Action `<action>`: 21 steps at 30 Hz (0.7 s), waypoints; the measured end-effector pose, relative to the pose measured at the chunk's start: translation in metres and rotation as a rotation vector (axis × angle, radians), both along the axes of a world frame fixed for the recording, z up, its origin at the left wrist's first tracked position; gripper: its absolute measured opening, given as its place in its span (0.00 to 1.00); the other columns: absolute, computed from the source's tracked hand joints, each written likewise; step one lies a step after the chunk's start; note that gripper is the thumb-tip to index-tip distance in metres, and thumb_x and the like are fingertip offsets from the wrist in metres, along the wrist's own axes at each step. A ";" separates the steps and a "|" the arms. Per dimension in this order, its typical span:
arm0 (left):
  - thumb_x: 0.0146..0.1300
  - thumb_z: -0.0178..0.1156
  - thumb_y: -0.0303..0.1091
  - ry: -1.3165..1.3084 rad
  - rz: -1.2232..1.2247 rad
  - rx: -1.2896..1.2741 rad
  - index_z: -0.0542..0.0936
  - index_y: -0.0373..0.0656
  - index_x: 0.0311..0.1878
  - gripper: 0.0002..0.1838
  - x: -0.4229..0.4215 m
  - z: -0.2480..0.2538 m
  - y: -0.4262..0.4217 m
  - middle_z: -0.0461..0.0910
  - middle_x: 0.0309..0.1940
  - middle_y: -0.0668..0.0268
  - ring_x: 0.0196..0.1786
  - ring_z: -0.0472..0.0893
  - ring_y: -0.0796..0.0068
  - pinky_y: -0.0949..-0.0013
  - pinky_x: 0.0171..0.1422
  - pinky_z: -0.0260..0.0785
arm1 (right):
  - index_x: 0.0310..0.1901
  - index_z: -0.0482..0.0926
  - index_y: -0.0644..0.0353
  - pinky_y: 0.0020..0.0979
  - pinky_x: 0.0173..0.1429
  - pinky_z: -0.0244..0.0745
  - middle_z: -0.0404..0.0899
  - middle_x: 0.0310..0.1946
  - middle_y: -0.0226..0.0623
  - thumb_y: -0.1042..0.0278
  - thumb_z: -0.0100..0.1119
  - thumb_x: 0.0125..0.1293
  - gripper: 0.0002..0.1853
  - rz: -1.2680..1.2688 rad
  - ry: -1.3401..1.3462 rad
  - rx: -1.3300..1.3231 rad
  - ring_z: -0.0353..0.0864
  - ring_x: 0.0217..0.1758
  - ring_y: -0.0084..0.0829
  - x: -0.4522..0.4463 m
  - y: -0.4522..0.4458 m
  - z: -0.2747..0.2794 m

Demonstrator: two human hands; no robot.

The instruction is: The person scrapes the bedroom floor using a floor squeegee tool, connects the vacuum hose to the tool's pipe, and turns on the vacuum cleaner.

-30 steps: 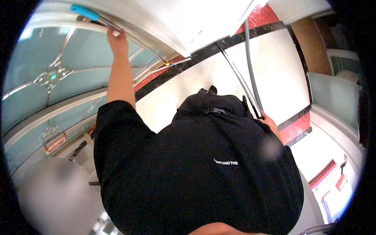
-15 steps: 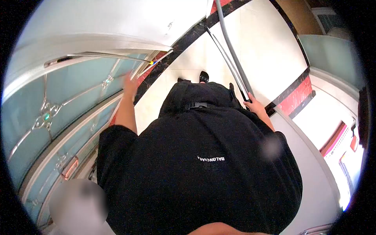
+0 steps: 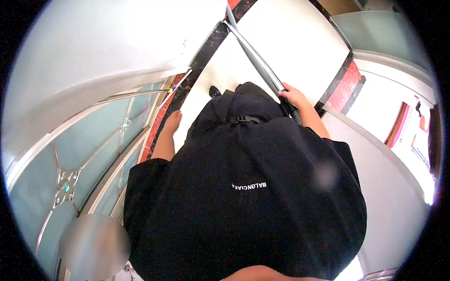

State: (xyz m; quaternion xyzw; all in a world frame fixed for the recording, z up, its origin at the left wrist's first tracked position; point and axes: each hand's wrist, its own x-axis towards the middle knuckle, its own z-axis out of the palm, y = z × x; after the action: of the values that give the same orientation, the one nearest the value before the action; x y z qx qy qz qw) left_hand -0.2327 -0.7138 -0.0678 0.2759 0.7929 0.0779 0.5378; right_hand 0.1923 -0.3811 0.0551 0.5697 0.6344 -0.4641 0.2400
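The right hand (image 3: 291,95) is closed around the black end of a silver tube (image 3: 265,64), which slants over the pale floor (image 3: 287,35) with a grey hose (image 3: 253,59) running close alongside it. The left hand (image 3: 173,121) is released, its fingers loosely bent, near the yellow-tipped end of a metal pole (image 3: 138,94) beside the teal glass panel (image 3: 89,166). A black marble border (image 3: 205,52) edges the floor next to the white panel (image 3: 124,40); open floor spreads right of the tube, reaching a red strip (image 3: 344,84) near the low white partition (image 3: 382,173).
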 end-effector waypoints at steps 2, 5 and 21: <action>0.63 0.46 0.46 0.026 0.081 0.069 0.71 0.40 0.56 0.24 -0.025 -0.021 0.010 0.74 0.52 0.54 0.57 0.72 0.58 0.62 0.62 0.60 | 0.64 0.60 0.62 0.28 0.64 0.57 0.66 0.60 0.47 0.53 0.57 0.54 0.37 -0.057 0.081 0.016 0.65 0.63 0.38 -0.005 0.007 -0.002; 0.63 0.47 0.44 -0.029 0.152 0.098 0.71 0.39 0.56 0.23 -0.041 -0.030 0.036 0.74 0.52 0.54 0.57 0.72 0.59 0.63 0.62 0.60 | 0.63 0.61 0.64 0.27 0.66 0.55 0.65 0.62 0.46 0.57 0.59 0.53 0.37 -0.171 0.187 -0.066 0.63 0.65 0.37 -0.007 0.018 0.006; 0.62 0.51 0.45 -0.169 -0.286 0.047 0.71 0.41 0.56 0.24 0.102 0.019 0.323 0.76 0.49 0.52 0.56 0.73 0.57 0.64 0.62 0.61 | 0.64 0.61 0.41 0.39 0.52 0.70 0.78 0.43 0.47 0.50 0.55 0.55 0.33 0.367 0.058 0.035 0.77 0.46 0.46 0.082 0.203 0.029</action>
State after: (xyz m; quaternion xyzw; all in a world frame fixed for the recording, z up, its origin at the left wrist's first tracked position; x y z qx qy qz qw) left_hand -0.1307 -0.3903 -0.0484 0.3909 0.6953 0.0419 0.6017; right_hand 0.2744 -0.1779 0.0844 0.4348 0.7424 -0.4176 0.2921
